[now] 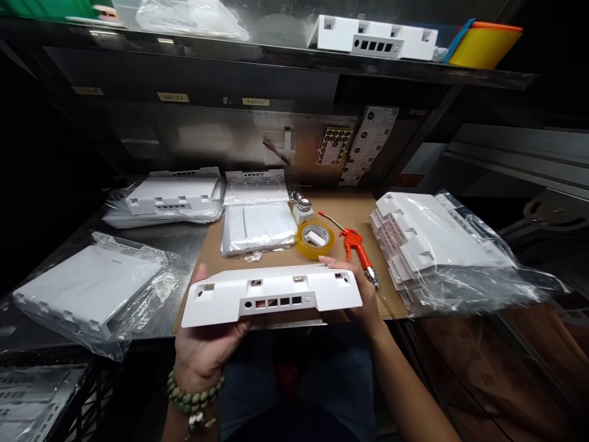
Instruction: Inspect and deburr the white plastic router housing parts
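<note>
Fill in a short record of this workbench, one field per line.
Left hand: grips the left end of a white cover
Right hand: grips the right end of the same cover
Cover side in view: row of small openings
On cardboard: tape roll, orange air gun, small bottle
Far right: stack of covers partly in clear plastic
Shelf: another white cover, yellow container
Wrist wear: beaded bracelet, left
</note>
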Demonstrator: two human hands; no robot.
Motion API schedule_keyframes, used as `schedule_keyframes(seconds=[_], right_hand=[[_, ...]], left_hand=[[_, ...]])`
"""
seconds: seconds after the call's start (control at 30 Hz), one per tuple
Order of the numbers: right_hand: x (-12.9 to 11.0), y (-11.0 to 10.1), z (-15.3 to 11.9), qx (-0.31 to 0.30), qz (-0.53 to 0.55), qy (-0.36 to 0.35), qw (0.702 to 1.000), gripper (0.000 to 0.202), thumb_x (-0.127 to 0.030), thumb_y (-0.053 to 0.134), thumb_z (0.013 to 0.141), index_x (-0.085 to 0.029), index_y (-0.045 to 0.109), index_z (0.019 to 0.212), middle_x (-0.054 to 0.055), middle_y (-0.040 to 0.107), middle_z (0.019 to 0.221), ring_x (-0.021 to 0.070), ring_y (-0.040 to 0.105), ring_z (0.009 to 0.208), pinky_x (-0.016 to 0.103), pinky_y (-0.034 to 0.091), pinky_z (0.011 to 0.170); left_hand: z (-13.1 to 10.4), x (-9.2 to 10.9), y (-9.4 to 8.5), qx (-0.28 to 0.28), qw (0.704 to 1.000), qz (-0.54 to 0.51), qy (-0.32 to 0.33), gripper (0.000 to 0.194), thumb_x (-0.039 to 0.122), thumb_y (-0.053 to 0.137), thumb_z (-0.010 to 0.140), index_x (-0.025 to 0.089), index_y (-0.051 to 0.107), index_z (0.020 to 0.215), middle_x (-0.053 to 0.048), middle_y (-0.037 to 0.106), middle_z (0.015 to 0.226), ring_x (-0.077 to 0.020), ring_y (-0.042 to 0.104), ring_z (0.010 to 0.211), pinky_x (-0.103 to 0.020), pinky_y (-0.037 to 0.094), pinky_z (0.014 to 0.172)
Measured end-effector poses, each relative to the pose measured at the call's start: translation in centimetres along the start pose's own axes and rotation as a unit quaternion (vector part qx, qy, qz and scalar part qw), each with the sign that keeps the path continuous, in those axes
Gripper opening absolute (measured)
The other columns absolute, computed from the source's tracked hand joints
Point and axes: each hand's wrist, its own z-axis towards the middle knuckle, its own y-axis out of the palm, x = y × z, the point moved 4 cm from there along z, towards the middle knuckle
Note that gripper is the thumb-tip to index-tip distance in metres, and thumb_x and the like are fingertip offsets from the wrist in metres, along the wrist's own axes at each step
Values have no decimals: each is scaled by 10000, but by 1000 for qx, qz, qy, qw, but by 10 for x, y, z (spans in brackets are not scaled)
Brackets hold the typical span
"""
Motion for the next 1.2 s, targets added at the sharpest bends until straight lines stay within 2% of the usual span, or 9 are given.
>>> schedule_keyframes(seconds=[0.2,0.33,0.43,0.57,0.67,0.77,0.87,1.0,1.2], right_hand=[[37,-11,36,2,-155,102,983,407,-347,559,1002,-245,606,1393,85,706,1352,261,687,1206,453,568,1034],[75,1,94,-9,-252,176,952,263,-401,601,960,-218,779,1024,114,764,1083,307,655,1104,489,537,991],[94,24,124,-63,-268,189,943,180,-394,824,759,-227,760,737,119,747,964,347,629,1098,504,515,988],[97,37,127,-61,-265,200,941,167,-353,806,757,-208,725,738,144,735,1003,348,643,1087,484,508,993],[78,27,110,-5,-246,211,946,272,-394,583,944,-172,701,1048,161,734,1071,326,677,1039,482,532,953],[32,16,83,79,-176,187,963,355,-418,398,1059,-204,575,1281,127,718,1151,276,690,1055,435,563,922],[-33,21,56,126,-66,80,987,234,-374,549,1034,-280,631,1231,84,676,1165,259,667,1096,420,565,941],[-86,46,36,82,-50,-9,995,264,-233,701,956,-319,690,1206,62,656,1067,242,677,989,399,593,844],[-90,51,35,103,-75,-24,992,242,-176,731,928,-320,729,1122,41,692,948,237,653,881,430,573,776]], left_hand=[[1,5,-6,-8,999,-12,39,613,483,515,1022,208,424,1562,-179,800,1073,-397,779,941,-558,663,733],[-6,8,-8,28,990,-7,140,587,430,511,1025,226,417,1566,-152,802,1091,-358,783,958,-532,662,772],[-14,9,-8,49,984,11,170,571,423,488,1026,216,434,1556,-147,799,1114,-342,787,937,-499,670,730],[-26,15,-11,77,982,-3,172,449,378,415,1047,250,538,1460,-79,820,1044,-321,785,941,-466,671,717],[-29,12,-15,85,978,-16,191,387,358,370,1058,307,601,1365,-22,823,973,-302,788,891,-453,673,690],[-29,5,-21,63,944,44,321,353,219,459,989,346,621,1275,40,807,1062,-273,780,879,-406,673,629],[-31,-2,-31,27,884,109,455,609,-32,533,769,354,587,1238,108,747,1236,-224,759,957,-300,659,647],[-33,10,-60,116,907,69,400,676,-52,564,844,268,427,1424,21,749,1197,-181,732,1068,-244,599,919],[-42,19,-67,168,909,53,378,691,55,641,907,227,293,1479,1,728,1137,-187,730,1022,-247,582,942]])
